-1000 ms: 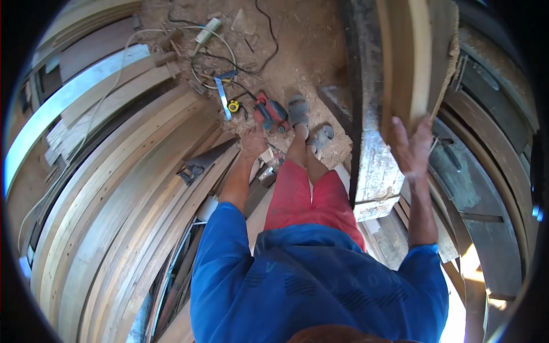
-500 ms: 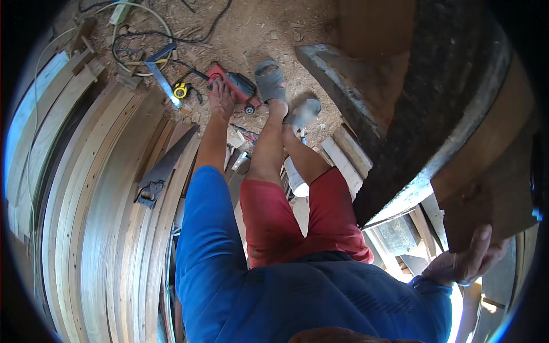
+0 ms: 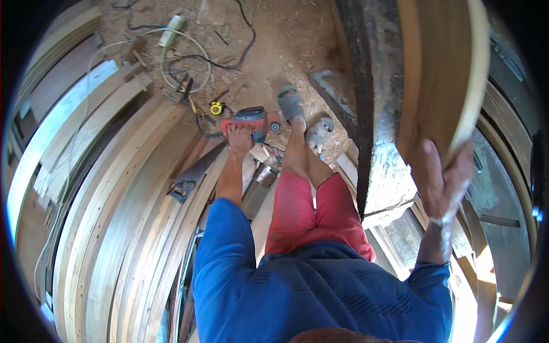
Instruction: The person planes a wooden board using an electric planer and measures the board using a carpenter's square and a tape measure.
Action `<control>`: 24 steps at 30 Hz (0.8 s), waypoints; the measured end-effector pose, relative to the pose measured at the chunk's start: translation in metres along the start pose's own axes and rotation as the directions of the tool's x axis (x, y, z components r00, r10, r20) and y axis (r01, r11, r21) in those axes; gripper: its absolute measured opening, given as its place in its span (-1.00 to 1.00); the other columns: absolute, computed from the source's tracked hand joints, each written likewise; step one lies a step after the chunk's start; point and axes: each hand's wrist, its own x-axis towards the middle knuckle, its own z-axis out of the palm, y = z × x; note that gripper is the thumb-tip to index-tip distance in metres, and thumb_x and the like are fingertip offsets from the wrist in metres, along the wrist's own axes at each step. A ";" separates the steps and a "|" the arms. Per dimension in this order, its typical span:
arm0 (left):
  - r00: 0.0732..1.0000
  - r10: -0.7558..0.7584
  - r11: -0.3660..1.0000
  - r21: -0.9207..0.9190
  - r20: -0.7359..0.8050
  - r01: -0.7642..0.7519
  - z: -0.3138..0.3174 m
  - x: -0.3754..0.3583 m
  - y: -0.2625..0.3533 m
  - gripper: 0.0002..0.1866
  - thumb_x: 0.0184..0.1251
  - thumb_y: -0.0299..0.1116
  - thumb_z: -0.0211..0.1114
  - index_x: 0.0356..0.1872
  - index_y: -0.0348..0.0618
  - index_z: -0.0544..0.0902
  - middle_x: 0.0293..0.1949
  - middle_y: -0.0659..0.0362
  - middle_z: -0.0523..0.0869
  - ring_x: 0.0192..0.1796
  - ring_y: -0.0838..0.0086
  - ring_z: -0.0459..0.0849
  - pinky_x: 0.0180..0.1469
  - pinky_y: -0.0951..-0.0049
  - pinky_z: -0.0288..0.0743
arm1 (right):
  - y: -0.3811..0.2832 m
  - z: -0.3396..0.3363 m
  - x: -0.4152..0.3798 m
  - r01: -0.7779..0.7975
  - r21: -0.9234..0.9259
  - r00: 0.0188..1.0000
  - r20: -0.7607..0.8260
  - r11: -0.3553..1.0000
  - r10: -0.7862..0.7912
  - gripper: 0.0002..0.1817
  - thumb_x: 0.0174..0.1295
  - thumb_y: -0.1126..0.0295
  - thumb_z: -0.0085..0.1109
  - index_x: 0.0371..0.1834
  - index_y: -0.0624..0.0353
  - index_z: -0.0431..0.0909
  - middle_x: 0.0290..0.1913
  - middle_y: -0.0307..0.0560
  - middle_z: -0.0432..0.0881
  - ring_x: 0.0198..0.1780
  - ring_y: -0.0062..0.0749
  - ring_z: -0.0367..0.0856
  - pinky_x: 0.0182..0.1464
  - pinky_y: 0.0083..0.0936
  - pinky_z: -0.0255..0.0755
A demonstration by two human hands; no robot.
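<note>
My left hand (image 3: 239, 139) is closed round the handle of a red electric planer (image 3: 258, 121), held low near the sawdust-covered ground beside my sandalled feet. Its black cord trails off to the left. On the other side, my right hand (image 3: 445, 182) grips the lower end of a wide wooden board (image 3: 434, 80), thumb against its face and fingers at its pale right edge. The board extends toward the top of the view, next to a dark, white-smeared timber (image 3: 384, 108).
Long planks (image 3: 108, 217) are stacked along the left, with a handsaw (image 3: 191, 174) lying on them. A yellow tape measure (image 3: 216, 107), a power strip (image 3: 172, 30) and looped cables lie on the ground. More boards (image 3: 503, 211) stand at right.
My right hand has moved forward with the board, which now shows its long face and pale edge. The planer has turned in my left hand. The whole view has shifted.
</note>
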 end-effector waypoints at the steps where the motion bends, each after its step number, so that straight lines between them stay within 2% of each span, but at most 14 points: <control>1: 0.998 -0.028 0.995 -0.101 -0.053 0.022 -0.007 -0.017 -0.004 -0.54 0.11 -0.13 0.41 0.09 0.06 0.70 0.03 0.01 0.76 0.25 0.05 0.56 0.38 -0.17 0.25 | 0.007 0.001 0.000 0.053 -0.038 0.999 -0.005 0.998 -0.053 -0.28 0.35 0.21 0.32 0.29 0.66 0.29 -0.03 0.38 0.64 -0.03 0.04 0.68 0.07 -0.18 0.53; 3: 0.960 -0.146 0.966 -0.244 -0.240 0.086 -0.003 -0.042 -0.013 -0.51 0.00 -0.16 0.49 0.03 0.02 0.70 -0.07 0.00 0.78 0.10 0.05 0.66 0.22 -0.09 0.42 | 0.001 -0.001 0.004 0.059 0.099 0.998 0.019 0.993 -0.061 -0.27 0.34 0.23 0.32 0.24 0.77 0.27 -0.11 0.47 0.65 -0.10 0.14 0.70 0.05 -0.16 0.54; 4: 0.922 -0.212 0.942 -0.319 -0.324 0.104 0.001 -0.054 -0.019 -0.50 -0.05 -0.18 0.53 0.01 0.00 0.70 -0.12 -0.01 0.79 0.03 0.05 0.71 0.14 -0.04 0.51 | 0.003 0.001 0.003 0.096 0.007 0.995 -0.038 0.995 -0.095 -0.27 0.34 0.23 0.31 0.23 0.77 0.27 -0.15 0.53 0.65 -0.09 0.21 0.71 0.03 -0.15 0.55; 5: 0.902 -0.344 0.812 -0.564 -0.262 0.146 0.003 -0.065 -0.022 -0.54 0.01 -0.18 0.51 -0.01 -0.05 0.69 -0.17 0.01 0.79 -0.06 0.09 0.73 0.05 0.01 0.54 | -0.003 -0.003 0.004 0.043 0.050 0.999 0.012 0.998 -0.043 -0.28 0.35 0.22 0.29 0.24 0.75 0.28 -0.11 0.57 0.64 -0.04 0.26 0.72 0.03 -0.11 0.55; 7: 0.851 -0.523 0.370 -0.913 -0.053 0.171 -0.010 -0.093 -0.013 -0.61 0.12 -0.20 0.46 -0.04 -0.13 0.68 -0.27 0.04 0.79 -0.24 0.18 0.76 -0.13 0.11 0.62 | -0.001 -0.005 0.003 0.030 0.060 0.999 0.013 0.998 -0.031 -0.30 0.35 0.19 0.28 0.25 0.68 0.30 -0.10 0.56 0.65 -0.02 0.35 0.71 0.04 -0.06 0.56; 10: 0.825 -0.564 0.074 -0.995 0.015 0.068 -0.097 -0.142 0.039 -0.65 0.23 -0.20 0.44 -0.08 -0.22 0.65 -0.40 0.12 0.73 -0.41 0.36 0.71 -0.27 0.28 0.61 | 0.008 0.000 0.001 0.086 -0.068 0.995 -0.048 0.994 -0.090 -0.32 0.34 0.17 0.27 0.26 0.59 0.32 -0.10 0.57 0.66 -0.02 0.45 0.68 0.05 -0.01 0.56; 13: 0.788 -0.606 0.077 -0.995 -0.103 -0.070 -0.149 -0.155 0.062 -0.67 0.26 -0.24 0.43 -0.08 -0.22 0.60 -0.37 0.16 0.71 -0.41 0.50 0.65 -0.35 0.36 0.57 | 0.006 -0.001 0.001 0.067 -0.066 0.997 -0.034 0.996 -0.069 -0.33 0.34 0.15 0.27 0.26 0.53 0.33 -0.10 0.58 0.65 -0.03 0.49 0.66 0.08 0.04 0.55; 16: 0.761 -0.611 0.097 -0.974 -0.219 -0.202 -0.228 -0.193 0.113 -0.64 0.26 -0.23 0.45 -0.07 -0.21 0.56 -0.38 0.20 0.67 -0.44 0.50 0.61 -0.38 0.44 0.52 | -0.006 -0.008 -0.004 0.026 -0.081 0.999 -0.042 0.996 -0.030 -0.31 0.32 0.13 0.28 0.30 0.48 0.33 0.04 0.55 0.61 0.12 0.41 0.60 0.20 0.06 0.48; 17: 0.787 -0.570 0.029 -0.963 -0.236 -0.268 -0.239 -0.198 0.125 -0.68 0.28 -0.25 0.44 -0.10 -0.19 0.57 -0.39 0.24 0.65 -0.44 0.55 0.58 -0.38 0.45 0.49 | -0.008 -0.008 -0.005 0.024 -0.092 0.998 -0.058 0.995 -0.030 -0.31 0.32 0.13 0.28 0.31 0.46 0.33 0.09 0.54 0.59 0.18 0.39 0.57 0.23 0.06 0.45; 19: 0.834 -0.475 -0.108 -0.922 -0.279 -0.371 -0.253 -0.211 0.142 -0.76 0.32 -0.28 0.42 -0.15 -0.14 0.58 -0.40 0.31 0.60 -0.43 0.65 0.50 -0.40 0.46 0.41 | -0.018 -0.009 -0.020 0.211 -0.255 0.926 -0.256 0.943 -0.277 -0.35 0.33 0.15 0.26 0.37 0.34 0.35 0.24 0.47 0.50 0.32 0.27 0.46 0.34 0.00 0.35; 20: 0.816 -0.452 0.010 -0.916 -0.361 -0.400 -0.255 -0.213 0.146 -0.75 0.37 -0.24 0.39 -0.12 -0.13 0.57 -0.36 0.33 0.59 -0.34 0.64 0.54 -0.27 0.48 0.47 | -0.031 -0.012 -0.032 0.251 -0.336 0.875 -0.322 0.908 -0.361 -0.36 0.32 0.16 0.26 0.37 0.31 0.36 0.26 0.44 0.49 0.32 0.24 0.44 0.35 -0.01 0.34; 21: 0.833 -0.407 -0.164 -0.867 -0.374 -0.470 -0.265 -0.217 0.156 -0.74 0.40 -0.20 0.37 -0.11 -0.13 0.57 -0.32 0.32 0.60 -0.30 0.63 0.56 -0.21 0.47 0.48 | -0.044 -0.016 -0.044 0.268 -0.423 0.814 -0.382 0.866 -0.438 -0.37 0.32 0.17 0.27 0.37 0.28 0.38 0.28 0.41 0.48 0.33 0.22 0.43 0.36 -0.03 0.33; 23: 0.876 -0.279 -0.509 -0.713 -0.393 -0.482 -0.284 -0.245 0.183 -0.72 0.46 -0.13 0.32 -0.09 -0.12 0.56 -0.24 0.31 0.62 -0.21 0.60 0.59 -0.10 0.46 0.50 | -0.076 -0.017 -0.081 0.460 0.092 0.874 -0.225 0.883 -0.431 -0.40 0.28 0.20 0.28 0.34 0.25 0.43 0.24 0.32 0.53 0.27 0.22 0.48 0.33 -0.11 0.37; 24: 0.886 -0.230 -0.482 -0.744 -0.402 -0.463 -0.303 -0.268 0.199 -0.72 0.59 -0.10 0.13 0.01 -0.10 0.50 -0.27 0.33 0.56 -0.26 0.67 0.56 -0.21 0.53 0.50 | -0.112 -0.048 -0.097 0.386 0.282 0.894 0.119 0.878 -0.431 -0.42 0.25 0.24 0.27 0.32 0.24 0.47 0.26 0.23 0.54 0.29 0.20 0.48 0.34 -0.13 0.36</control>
